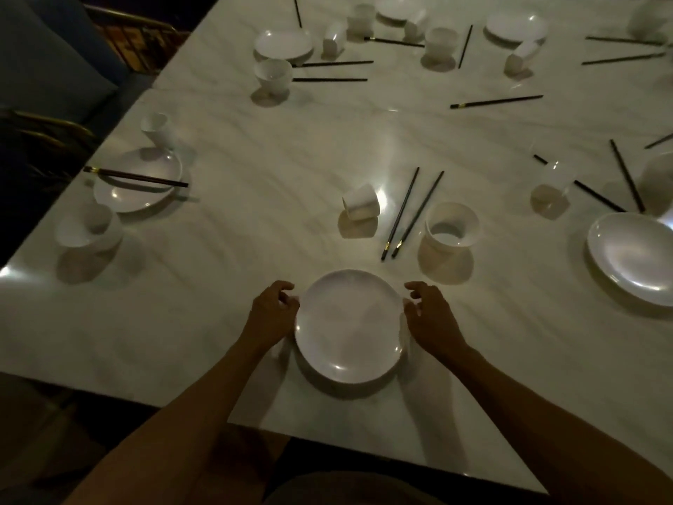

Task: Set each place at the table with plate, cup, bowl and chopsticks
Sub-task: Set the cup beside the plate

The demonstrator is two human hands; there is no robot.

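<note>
Both hands flank the white plate (349, 328) at the near edge of the worktop (255, 249). The left hand (273, 315) has its grip narrow, fingers curled against the plate's left rim; the right hand (431, 318) does the same on the right rim, thumb and fingers bent toward it. Whether either grip actually pinches the rim or only touches it is hard to tell in the dim light. The plate lies flat. Just beyond the plate, to its right, stands a bowl (451, 227); left of the bowl lies a pair of chopsticks (411, 213), slanted and close together, and left of those a cup (361, 202) tipped on its side. Well to the left of the plate sits another plate (136, 198) with chopsticks across it. To the right, a further plate (633, 260) is cut off by the frame edge. Far beyond the plate, more dishes and loose chopsticks are scattered, blurred and too dark to sort out.
</note>
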